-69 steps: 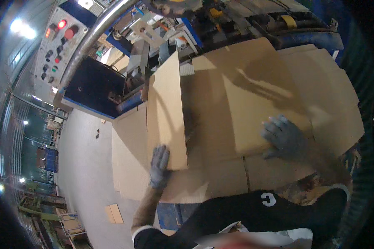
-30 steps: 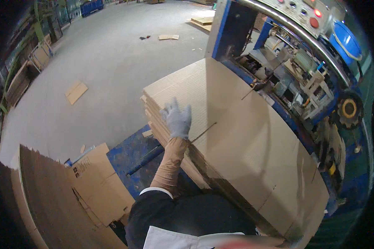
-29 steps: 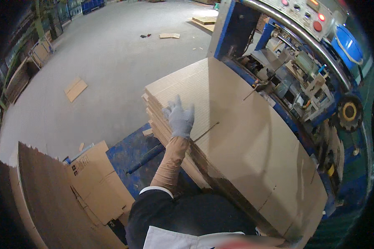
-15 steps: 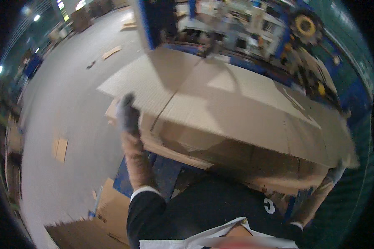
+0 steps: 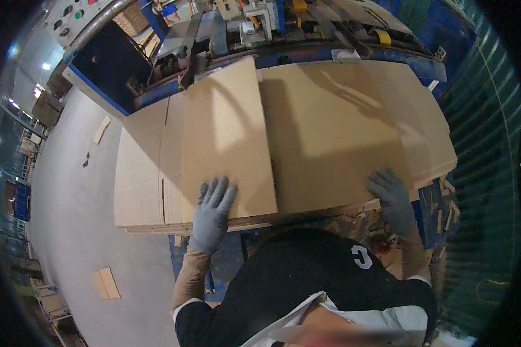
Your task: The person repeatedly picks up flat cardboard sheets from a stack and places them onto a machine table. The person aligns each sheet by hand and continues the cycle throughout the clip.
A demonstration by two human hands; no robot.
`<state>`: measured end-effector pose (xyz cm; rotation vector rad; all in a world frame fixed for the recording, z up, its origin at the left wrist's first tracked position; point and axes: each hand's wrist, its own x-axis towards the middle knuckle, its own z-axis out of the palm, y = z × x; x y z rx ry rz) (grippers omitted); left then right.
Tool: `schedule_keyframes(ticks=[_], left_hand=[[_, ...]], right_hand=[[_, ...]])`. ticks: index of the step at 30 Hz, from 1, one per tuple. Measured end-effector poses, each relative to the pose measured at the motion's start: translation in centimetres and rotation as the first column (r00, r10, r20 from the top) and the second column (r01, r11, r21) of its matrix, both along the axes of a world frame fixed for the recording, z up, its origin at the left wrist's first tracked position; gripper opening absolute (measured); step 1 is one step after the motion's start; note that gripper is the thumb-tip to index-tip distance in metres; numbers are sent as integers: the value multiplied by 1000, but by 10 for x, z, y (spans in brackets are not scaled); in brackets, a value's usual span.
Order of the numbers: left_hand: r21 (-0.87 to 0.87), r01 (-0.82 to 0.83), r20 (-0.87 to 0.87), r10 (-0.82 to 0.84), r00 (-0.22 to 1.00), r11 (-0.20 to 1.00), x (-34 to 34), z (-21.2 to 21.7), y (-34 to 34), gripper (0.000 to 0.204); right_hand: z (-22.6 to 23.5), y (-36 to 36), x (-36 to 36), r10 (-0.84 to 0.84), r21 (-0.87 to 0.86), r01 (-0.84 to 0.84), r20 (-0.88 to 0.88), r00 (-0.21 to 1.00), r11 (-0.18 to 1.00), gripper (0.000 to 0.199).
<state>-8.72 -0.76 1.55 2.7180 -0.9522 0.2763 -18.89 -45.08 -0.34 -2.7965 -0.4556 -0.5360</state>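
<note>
Cardboard stack (image 5: 330, 127) lies long axis left-right — left hand (image 5: 211, 213) spread flat on it, right hand (image 5: 392, 198) spread at its near edge; blue machine (image 5: 260, 29) right behind.

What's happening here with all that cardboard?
A person in grey gloves is leaning over a stack of flat cardboard sheets. The left hand lies flat on the top sheet near its front edge, and the right hand presses on the stack's near right corner. The sheets lie in front of a blue machine with rollers and a control panel. A few cardboard scraps lie on the grey floor.
</note>
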Motion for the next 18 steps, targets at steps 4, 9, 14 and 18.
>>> schedule_keyframes(ticks=[4, 9, 14, 18], left_hand=[[159, 36, -29, -32, 999, 987, 11, -8, -9, 55], [202, 23, 25, -29, 999, 979, 26, -13, -6, 56], [42, 87, 124, -91, 988, 995, 66, -10, -14, 59], [-60, 94, 230, -78, 970, 994, 135, -17, -37, 64]], right_hand=[[3, -12, 14, 43, -59, -45, -36, 998, 997, 33], [13, -36, 30, 65, -81, -81, -187, 980, 993, 41], [20, -77, 84, 39, -176, -52, -73, 997, 983, 74], [21, -97, 137, -92, -169, 66, -146, 985, 983, 73]])
